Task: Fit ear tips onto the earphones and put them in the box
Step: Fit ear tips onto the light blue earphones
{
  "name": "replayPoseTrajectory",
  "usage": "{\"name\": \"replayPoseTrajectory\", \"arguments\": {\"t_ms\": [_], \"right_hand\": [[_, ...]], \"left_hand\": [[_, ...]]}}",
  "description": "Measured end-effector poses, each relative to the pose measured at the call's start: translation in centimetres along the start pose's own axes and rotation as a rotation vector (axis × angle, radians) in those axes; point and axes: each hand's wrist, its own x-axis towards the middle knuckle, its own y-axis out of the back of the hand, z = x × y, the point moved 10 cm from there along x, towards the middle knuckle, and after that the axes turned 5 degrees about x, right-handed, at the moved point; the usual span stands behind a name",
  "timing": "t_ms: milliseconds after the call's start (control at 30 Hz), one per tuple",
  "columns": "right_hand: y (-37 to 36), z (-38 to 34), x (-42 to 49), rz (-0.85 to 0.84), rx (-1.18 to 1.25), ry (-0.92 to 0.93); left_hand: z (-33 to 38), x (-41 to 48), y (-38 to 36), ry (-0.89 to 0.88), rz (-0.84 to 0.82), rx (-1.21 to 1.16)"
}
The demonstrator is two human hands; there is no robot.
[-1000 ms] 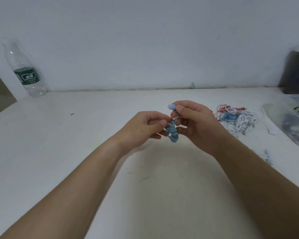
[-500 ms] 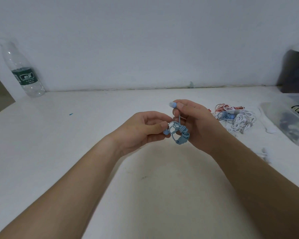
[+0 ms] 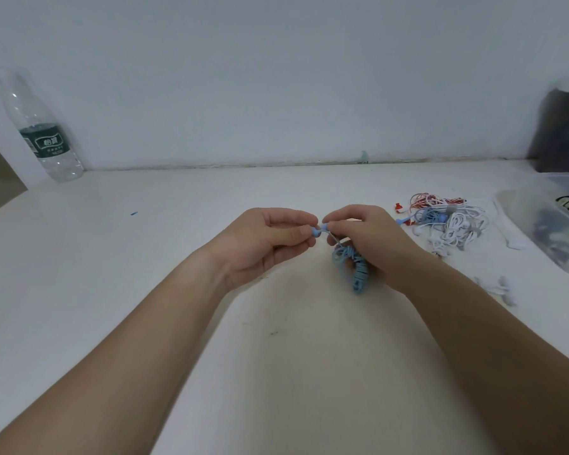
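Above the middle of the white table (image 3: 145,290), my left hand (image 3: 263,241) pinches a blue earbud (image 3: 316,230) between thumb and fingertips. My right hand (image 3: 372,238) pinches the other blue earbud (image 3: 325,227) right beside it, the two buds nearly touching. The coiled blue cable (image 3: 355,267) of these earphones hangs below my right hand, wrapped in its fingers. A clear plastic box (image 3: 519,218) with dark earphones in it stands at the right edge.
A tangled heap of white, red and blue earphones (image 3: 447,221) lies right of my hands. Small white ear tips (image 3: 503,287) lie near my right forearm. A clear water bottle (image 3: 40,133) stands at the far left by the wall. A dark object (image 3: 562,126) sits at the far right.
My right hand turned its earbud down from pointing up to level. My left hand rose, bringing its earbud against it. The cable coil dropped lower under my right hand.
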Motion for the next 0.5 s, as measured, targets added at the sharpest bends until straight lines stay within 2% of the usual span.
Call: {"name": "replayPoseTrajectory", "arguments": {"t_ms": [133,200,267,367,500], "right_hand": [[0.4,-1.9,-0.2,0.107,-0.527,0.234],[0.1,-3.1,-0.7,0.166,-0.650,0.358],[-0.7,-4.0,-1.2,0.114,-0.481,0.453],[-2.7,-4.1,-1.8,-0.061,-0.297,0.486],[-3.0,-3.8,-1.8,-0.075,-0.147,0.477]], "left_hand": [[0.2,-0.3,-0.1,0.003,0.006,0.010],[0.4,-0.4,0.1,-0.007,0.055,0.033],[0.7,-0.5,0.6,-0.026,0.110,0.053],[1.1,-0.6,1.3,-0.051,0.171,0.060],[1.5,-0.7,1.7,-0.074,0.200,0.035]]}}
